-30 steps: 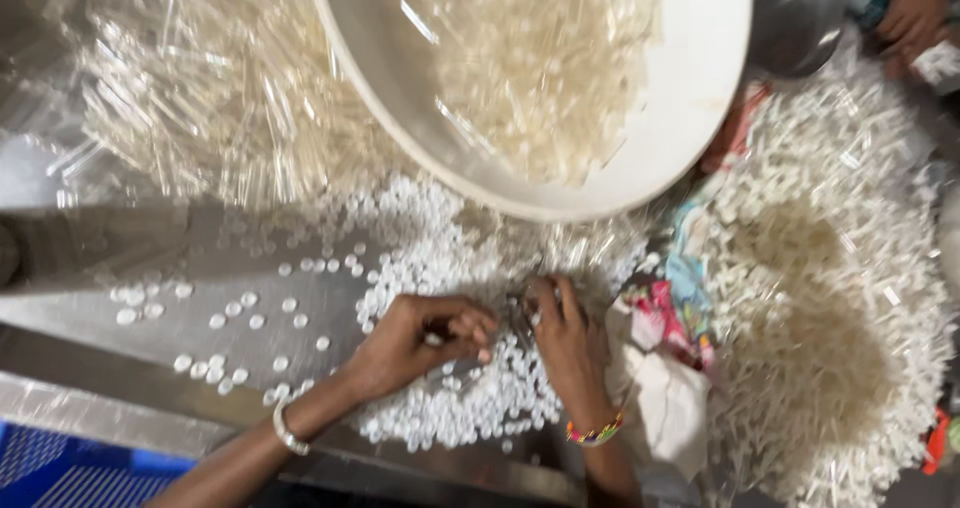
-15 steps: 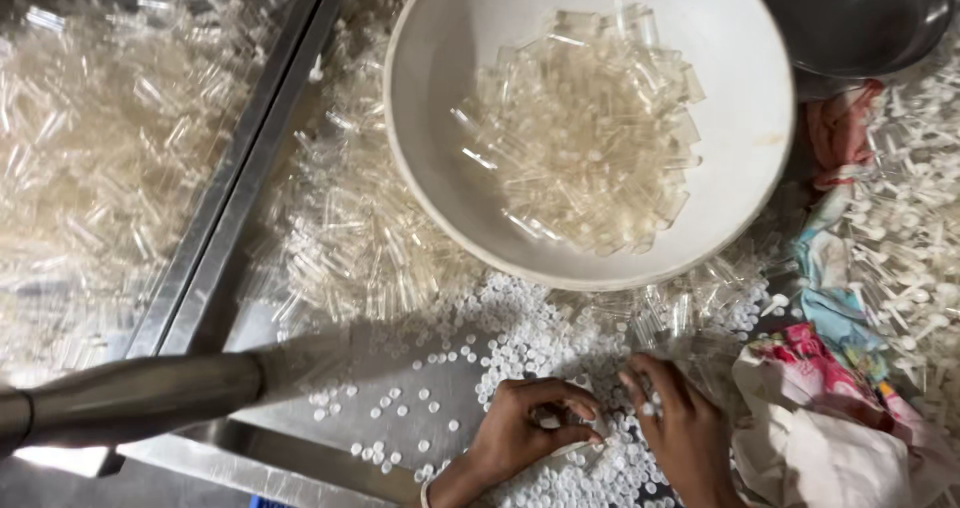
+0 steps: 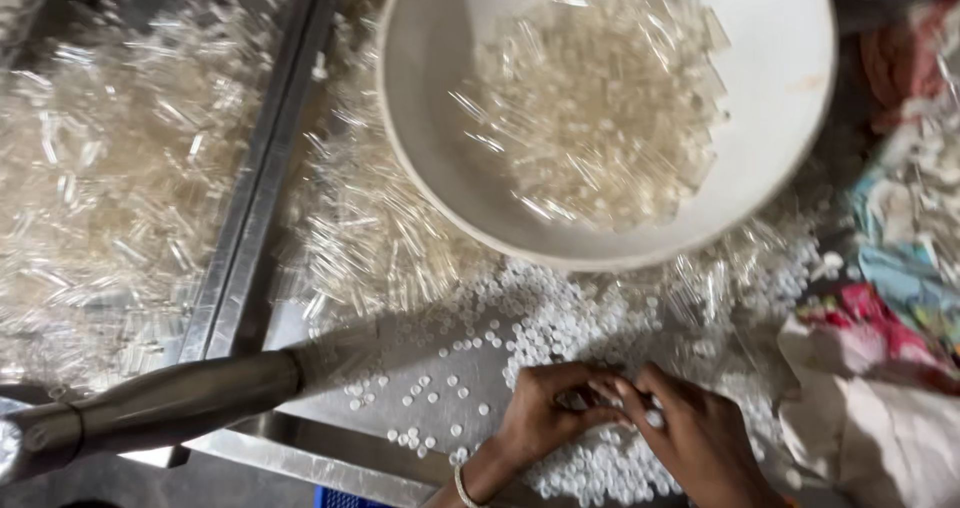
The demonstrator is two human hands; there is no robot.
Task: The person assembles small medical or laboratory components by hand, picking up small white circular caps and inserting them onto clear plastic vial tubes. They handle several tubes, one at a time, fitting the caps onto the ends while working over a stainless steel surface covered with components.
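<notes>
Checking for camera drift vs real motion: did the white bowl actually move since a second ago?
Cannot tell. The white bowl sits lower in frame, but the metal rail and clear tubes shifted with it, so the head camera moved.

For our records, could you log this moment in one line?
left hand + right hand: fingertips together over white beads | white bowl: clear tubes

Your left hand [image 3: 545, 418] sits low in the view, knuckles up, fingers curled inward with the fingertips [image 3: 590, 400] pinched together towards the other hand. Your right hand [image 3: 700, 438] comes in from the lower right, back facing up, its fingers bent and meeting the left fingertips. Both wrists angle in from the bottom edge; the left wrist carries a thin bangle [image 3: 462, 486].
</notes>
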